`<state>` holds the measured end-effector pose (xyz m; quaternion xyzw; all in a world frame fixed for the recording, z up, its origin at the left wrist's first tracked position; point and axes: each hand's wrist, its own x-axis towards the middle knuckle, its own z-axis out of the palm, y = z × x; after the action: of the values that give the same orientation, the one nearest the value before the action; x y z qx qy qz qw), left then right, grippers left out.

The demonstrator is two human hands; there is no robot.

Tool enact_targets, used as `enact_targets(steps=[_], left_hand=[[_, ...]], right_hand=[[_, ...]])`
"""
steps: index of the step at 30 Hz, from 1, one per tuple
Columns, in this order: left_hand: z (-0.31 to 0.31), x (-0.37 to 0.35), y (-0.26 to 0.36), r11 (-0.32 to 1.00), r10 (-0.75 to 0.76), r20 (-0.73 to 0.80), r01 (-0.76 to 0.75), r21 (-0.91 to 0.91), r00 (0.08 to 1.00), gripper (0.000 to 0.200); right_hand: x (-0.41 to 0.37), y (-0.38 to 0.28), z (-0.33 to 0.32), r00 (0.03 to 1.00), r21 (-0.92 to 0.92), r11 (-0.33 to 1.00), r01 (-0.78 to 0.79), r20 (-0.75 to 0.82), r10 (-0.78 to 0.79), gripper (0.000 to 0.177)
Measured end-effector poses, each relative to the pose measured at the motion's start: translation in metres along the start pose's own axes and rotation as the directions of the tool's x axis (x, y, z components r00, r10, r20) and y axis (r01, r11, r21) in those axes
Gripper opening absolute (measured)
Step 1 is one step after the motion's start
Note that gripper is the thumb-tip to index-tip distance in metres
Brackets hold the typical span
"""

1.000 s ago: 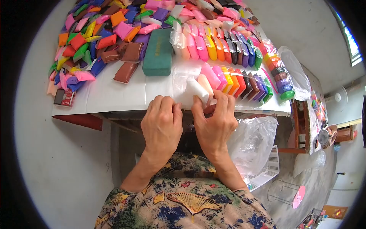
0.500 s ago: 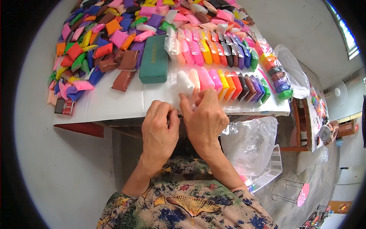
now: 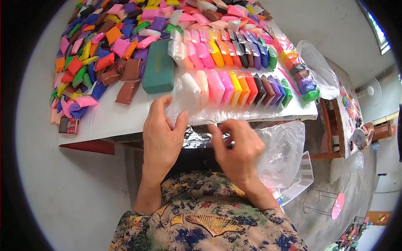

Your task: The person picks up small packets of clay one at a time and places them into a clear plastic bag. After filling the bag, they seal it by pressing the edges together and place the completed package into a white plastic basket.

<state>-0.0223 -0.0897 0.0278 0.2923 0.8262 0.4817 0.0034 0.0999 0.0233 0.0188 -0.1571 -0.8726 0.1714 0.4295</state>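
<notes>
Presses the left hand (image 3: pixel 161 134), fingers spread open, on the near end of the bagged row of clay packets (image 3: pixel 234 88) at the edge of the desk (image 3: pixel 117 115), pinning it flat (white through green); holds the right hand (image 3: pixel 238 148) just below, curled, blurred, grip impossible to tell.

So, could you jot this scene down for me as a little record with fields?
Setting: white table strewn with coloured packets
Left hand: spread flat on the left end of the clear bag
Right hand: fingers curled below the table edge, by the bag's mouth; grip blurred
In the bag: row of clay packs, white through green
Nearby: green case, loose packet pile
</notes>
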Motion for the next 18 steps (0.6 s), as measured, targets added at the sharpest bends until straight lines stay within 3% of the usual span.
enact_targets(steps=[3, 5, 7, 9, 10, 14, 18], left_hand=[[0.008, 0.006, -0.007, 0.987, 0.101, -0.050, -0.094, 0.128, 0.994, 0.051], [0.011, 0.010, -0.009, 0.978, 0.138, -0.033, -0.130, 0.162, 0.990, 0.058], [0.011, 0.013, -0.007, 0.981, 0.123, 0.004, -0.122, 0.152, 0.992, 0.064], [0.010, 0.016, -0.007, 0.983, 0.107, 0.025, -0.110, 0.146, 0.994, 0.067], [0.009, 0.017, -0.006, 0.985, 0.104, 0.033, -0.108, 0.135, 0.994, 0.068], [0.012, 0.021, -0.003, 0.987, 0.123, 0.046, -0.127, 0.103, 0.991, 0.070], [0.018, 0.024, -0.003, 0.972, 0.174, 0.019, -0.175, 0.154, 0.985, 0.068]], right_hand=[[-0.008, 0.021, -0.028, 0.988, 0.042, 0.996, -0.077, -0.127, 0.082, 0.022], [-0.003, 0.038, -0.049, 0.949, -0.092, 0.984, -0.153, -0.292, 0.120, 0.024], [0.001, 0.062, -0.067, 0.899, -0.046, 0.958, -0.283, -0.361, 0.248, 0.032], [0.005, 0.086, -0.080, 0.893, -0.054, 0.942, -0.330, -0.343, 0.293, 0.042], [0.005, 0.097, -0.086, 0.883, 0.031, 0.921, -0.388, -0.275, 0.381, 0.057], [0.011, 0.127, -0.090, 0.909, 0.026, 0.909, -0.416, -0.029, 0.417, 0.081], [0.026, 0.133, -0.083, 0.929, 0.027, 0.933, -0.360, 0.108, 0.355, 0.088]])
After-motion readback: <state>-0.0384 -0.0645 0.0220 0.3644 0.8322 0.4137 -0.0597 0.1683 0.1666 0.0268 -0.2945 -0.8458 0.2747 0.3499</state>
